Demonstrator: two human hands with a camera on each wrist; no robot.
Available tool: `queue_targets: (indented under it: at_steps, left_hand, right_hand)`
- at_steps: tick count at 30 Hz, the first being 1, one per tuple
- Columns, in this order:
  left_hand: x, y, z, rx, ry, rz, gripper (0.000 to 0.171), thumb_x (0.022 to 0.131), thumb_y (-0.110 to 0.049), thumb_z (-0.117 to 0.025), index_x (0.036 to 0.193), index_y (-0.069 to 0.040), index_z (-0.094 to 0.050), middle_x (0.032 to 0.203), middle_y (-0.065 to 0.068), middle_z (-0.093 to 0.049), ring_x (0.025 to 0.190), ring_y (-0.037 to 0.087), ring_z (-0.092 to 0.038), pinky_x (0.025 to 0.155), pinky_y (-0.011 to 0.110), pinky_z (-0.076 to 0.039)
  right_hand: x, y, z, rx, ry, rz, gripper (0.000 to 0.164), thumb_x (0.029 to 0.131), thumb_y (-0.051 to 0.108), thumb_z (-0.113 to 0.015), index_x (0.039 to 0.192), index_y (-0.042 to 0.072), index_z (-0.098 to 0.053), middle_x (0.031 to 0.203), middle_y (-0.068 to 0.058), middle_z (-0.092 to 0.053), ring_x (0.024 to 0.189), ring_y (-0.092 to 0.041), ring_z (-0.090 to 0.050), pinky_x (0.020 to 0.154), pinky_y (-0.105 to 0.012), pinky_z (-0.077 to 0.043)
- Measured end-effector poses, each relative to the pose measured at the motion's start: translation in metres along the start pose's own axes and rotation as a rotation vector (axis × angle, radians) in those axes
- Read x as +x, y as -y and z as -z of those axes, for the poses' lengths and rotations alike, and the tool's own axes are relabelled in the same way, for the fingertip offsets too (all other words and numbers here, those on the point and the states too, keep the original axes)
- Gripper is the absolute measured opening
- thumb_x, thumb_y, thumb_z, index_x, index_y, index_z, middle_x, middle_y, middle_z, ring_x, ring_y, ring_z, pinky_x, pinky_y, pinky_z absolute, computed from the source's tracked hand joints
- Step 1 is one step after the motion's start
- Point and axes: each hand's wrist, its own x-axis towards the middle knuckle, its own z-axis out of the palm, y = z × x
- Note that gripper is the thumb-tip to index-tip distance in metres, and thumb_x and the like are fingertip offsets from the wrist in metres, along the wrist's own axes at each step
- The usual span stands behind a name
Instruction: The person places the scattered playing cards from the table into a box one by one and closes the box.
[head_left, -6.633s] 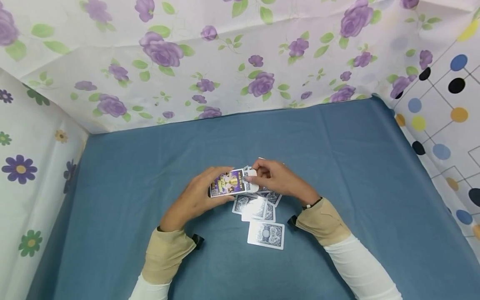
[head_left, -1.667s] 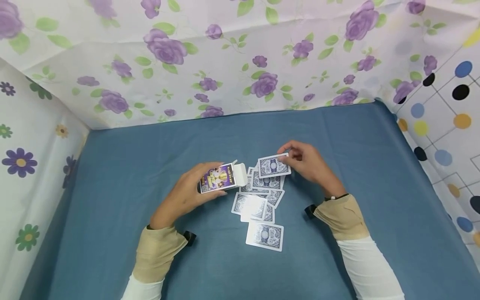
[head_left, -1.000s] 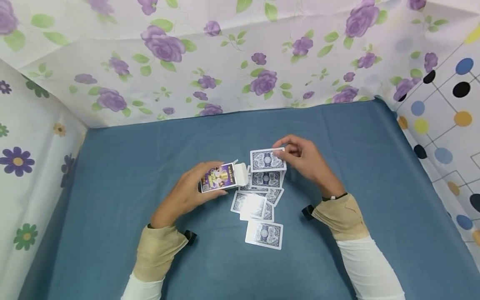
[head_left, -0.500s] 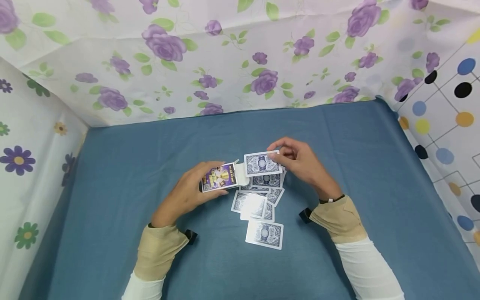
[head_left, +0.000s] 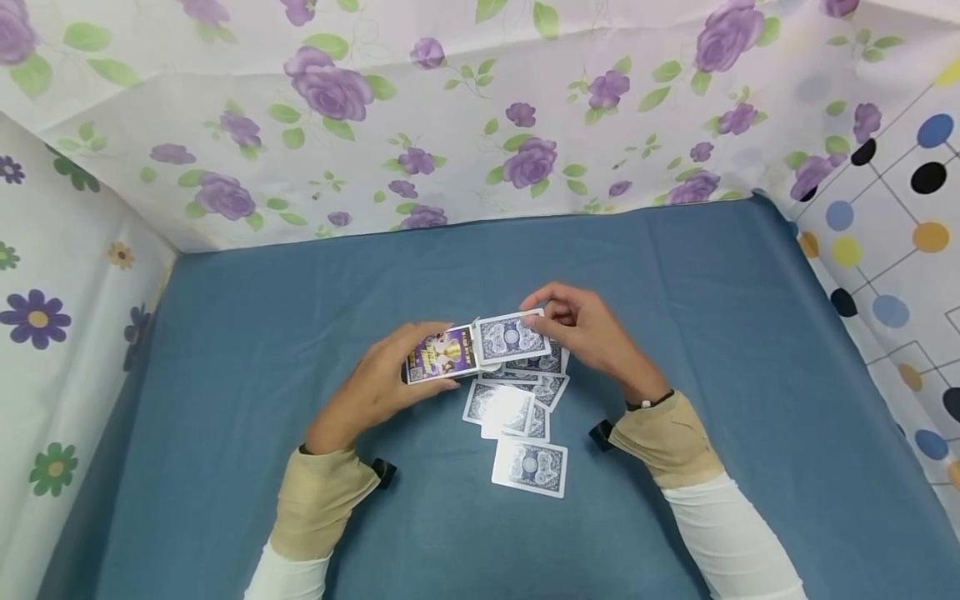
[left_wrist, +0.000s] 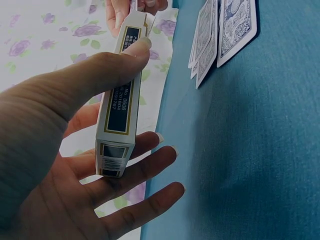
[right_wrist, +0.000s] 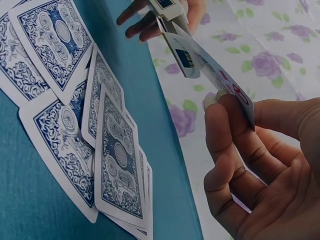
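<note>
My left hand [head_left: 369,390] holds a purple-and-white playing card box [head_left: 441,355] between thumb and fingers, its open end facing right. In the left wrist view the thumb presses along the printed narrow side of the box [left_wrist: 119,107]. My right hand [head_left: 588,332] pinches one blue-backed playing card [head_left: 513,337] by its right end. The card's left end lies at the mouth of the box, over the flap. From below, the right wrist view shows the red print on the face of the card [right_wrist: 232,90] beside the white box flap [right_wrist: 182,55].
Several blue-backed cards [head_left: 498,406] lie overlapping on the blue tablecloth [head_left: 300,308] under and in front of the hands. One single card [head_left: 529,468] lies nearest the person. A flowered sheet [head_left: 480,117] hangs behind the table, and patterned sheets hang at both sides.
Over the last second and more, my right hand has brought the card left and slightly down to the box mouth. Earlier it was at the box opening without this card showing. The left hand stays nearly still.
</note>
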Motion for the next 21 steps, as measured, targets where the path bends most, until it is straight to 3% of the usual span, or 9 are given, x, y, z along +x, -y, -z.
queue_targets:
  at_steps: [14,21]
  left_hand:
    - [0.0,-0.001,-0.001,-0.004,-0.003,-0.016,0.069,0.081,-0.047,-0.076,0.142,-0.024,-0.053,0.131,-0.004,-0.056,0.102,0.014,-0.053,0.085,0.037,-0.044]
    - [0.0,-0.001,-0.002,-0.03,0.005,-0.013,0.068,0.081,-0.044,-0.077,0.141,-0.025,-0.053,0.13,-0.005,-0.056,0.101,0.014,-0.053,0.085,0.036,-0.045]
  right_hand:
    - [0.001,-0.002,-0.01,-0.003,0.048,0.012,0.019,0.093,0.016,-0.067,0.11,0.006,-0.068,0.063,-0.012,-0.048,0.049,-0.015,-0.032,0.05,-0.028,-0.03]
    - [0.0,0.009,-0.016,-0.018,0.063,0.025,0.02,0.094,0.007,-0.065,0.111,-0.001,-0.066,0.061,-0.013,-0.047,0.049,-0.012,-0.033,0.05,-0.027,-0.03]
